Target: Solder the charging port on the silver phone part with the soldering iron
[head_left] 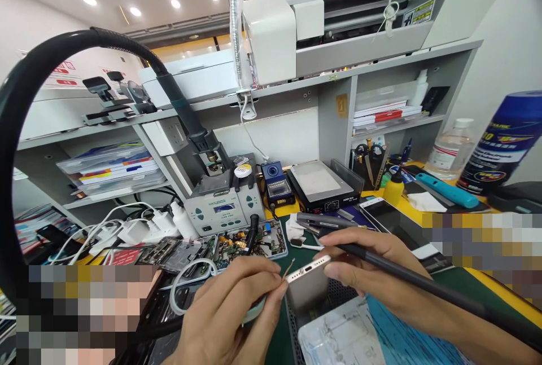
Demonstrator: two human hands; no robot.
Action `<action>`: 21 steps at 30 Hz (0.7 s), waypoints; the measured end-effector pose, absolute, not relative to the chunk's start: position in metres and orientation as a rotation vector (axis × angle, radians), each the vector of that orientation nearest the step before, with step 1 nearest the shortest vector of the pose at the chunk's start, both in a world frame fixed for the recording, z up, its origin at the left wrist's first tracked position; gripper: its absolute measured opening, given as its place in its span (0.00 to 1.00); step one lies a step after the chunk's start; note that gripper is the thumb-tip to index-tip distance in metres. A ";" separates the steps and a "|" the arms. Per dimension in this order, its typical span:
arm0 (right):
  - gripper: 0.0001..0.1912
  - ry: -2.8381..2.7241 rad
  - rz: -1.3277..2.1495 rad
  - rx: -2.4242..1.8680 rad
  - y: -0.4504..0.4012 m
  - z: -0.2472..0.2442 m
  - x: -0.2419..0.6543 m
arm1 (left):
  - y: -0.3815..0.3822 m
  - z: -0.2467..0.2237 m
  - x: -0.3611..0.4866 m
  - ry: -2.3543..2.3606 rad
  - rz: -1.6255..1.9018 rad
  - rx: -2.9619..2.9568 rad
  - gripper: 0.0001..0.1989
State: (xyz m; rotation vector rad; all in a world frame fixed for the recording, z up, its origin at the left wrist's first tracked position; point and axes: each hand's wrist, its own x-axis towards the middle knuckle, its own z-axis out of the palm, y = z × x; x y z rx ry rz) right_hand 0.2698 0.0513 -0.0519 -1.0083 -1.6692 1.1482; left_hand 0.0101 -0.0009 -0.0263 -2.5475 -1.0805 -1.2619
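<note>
My left hand (237,303) is closed, its fingertips pinching a thin copper-coloured strip (289,269) with a paler tip. A translucent greenish piece (255,312) shows beneath those fingers, mostly hidden. Beside the strip, a phone (308,268) is tilted with its port edge facing up and towards me. My right hand (368,258) grips the phone's right corner between thumb and fingers. Across that same hand lies a long black pen-like tool (406,277), its pointed end near the fingertips.
Below the phone are a whitish worn plate (341,334) and a blue mat (406,325). Behind stand a soldering station (224,212), a tray of circuit boards (271,241) and a hot plate (326,184). Another phone (393,224) lies at right. A black hose (63,52) arches over the left.
</note>
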 end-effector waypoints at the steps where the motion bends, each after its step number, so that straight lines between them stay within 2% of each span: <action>1: 0.14 -1.665 1.164 -1.009 0.051 -0.051 0.270 | 0.000 -0.026 0.011 -1.067 -1.251 -2.554 0.10; 6: 0.15 -1.610 1.260 -0.986 0.051 -0.054 0.269 | 0.001 -0.029 0.012 -0.921 -1.106 -2.558 0.11; 15: 0.16 -1.556 1.316 -0.917 0.051 -0.060 0.270 | -0.001 -0.033 0.013 -0.967 -1.195 -2.476 0.08; 21: 0.16 -1.537 1.359 -0.917 0.049 -0.057 0.269 | 0.000 -0.032 0.012 -0.979 -1.127 -2.463 0.09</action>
